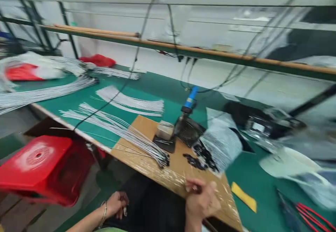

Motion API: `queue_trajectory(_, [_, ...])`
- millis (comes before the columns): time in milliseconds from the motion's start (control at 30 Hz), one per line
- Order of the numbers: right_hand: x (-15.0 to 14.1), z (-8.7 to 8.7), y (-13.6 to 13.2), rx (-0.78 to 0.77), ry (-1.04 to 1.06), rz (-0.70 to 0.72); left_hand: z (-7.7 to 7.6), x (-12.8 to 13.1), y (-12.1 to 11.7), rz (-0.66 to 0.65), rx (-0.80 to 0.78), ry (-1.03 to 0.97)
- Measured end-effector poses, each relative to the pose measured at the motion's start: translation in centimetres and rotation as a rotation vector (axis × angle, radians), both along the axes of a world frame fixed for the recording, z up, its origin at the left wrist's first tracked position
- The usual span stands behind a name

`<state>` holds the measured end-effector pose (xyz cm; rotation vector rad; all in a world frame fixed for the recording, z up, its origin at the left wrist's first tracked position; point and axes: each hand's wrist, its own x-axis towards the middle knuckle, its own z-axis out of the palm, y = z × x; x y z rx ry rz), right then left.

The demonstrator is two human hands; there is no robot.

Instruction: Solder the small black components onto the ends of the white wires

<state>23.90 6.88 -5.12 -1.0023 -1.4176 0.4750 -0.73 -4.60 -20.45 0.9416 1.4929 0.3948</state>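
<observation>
My left hand rests low by my lap, below the table edge, with its fingers curled in; nothing shows in it. At the near edge of a wooden board, my right hand is closed in a pinch on a small dark piece that I cannot make out. A bundle of thin white wires lies across the board's left part, its dark tips pointing toward me. Small black parts are scattered just beyond my right hand, beside a clear plastic bag.
A blue-handled tool stands in a holder with a tan block next to it. More white wire bundles lie on the green mat. A red stool stands at the left. A yellow slip and red cables lie right.
</observation>
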Motion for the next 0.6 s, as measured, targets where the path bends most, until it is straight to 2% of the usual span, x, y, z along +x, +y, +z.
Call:
queue_trajectory(100, [0.4, -1.0, 0.4, -0.015, 0.202, -0.178, 3.6, 1.0, 0.9, -0.257, 0.061, 0.042])
queue_trajectory(200, [-0.4, -1.2, 1.0, -0.065, 0.289, -0.204, 9.5, 0.3, 1.4, -0.455, 0.177, 0.034])
queue_trajectory(300, [-0.6, -1.3, 1.3, -0.115, 0.313, -0.233, 15.5, -2.3, 2.3, -0.512, 0.309, 0.072])
queue_trajectory(367, [-0.4, -1.3, 1.4, -0.134, 0.292, -0.247, 18.2, -5.0, 3.0, -0.44, 0.404, 0.148])
queue_trajectory(400, [-0.3, -1.3, 1.5, -0.139, 0.271, -0.246, 18.9, -6.6, 3.3, -0.371, 0.485, 0.22])
queue_trajectory(467, [0.0, -1.2, 1.5, -0.138, 0.203, -0.223, 19.3, -9.8, 3.6, -0.174, 0.799, 0.487])
queue_trajectory(533, [0.0, -0.7, 1.5, -0.127, 0.105, -0.175, 18.7, -12.6, 3.7, -0.014, 1.024, 0.727])
queue_trajectory(600, [-0.2, 0.0, 1.3, -0.111, -0.005, -0.108, 17.9, -14.4, 3.6, 0.058, 1.117, 0.843])
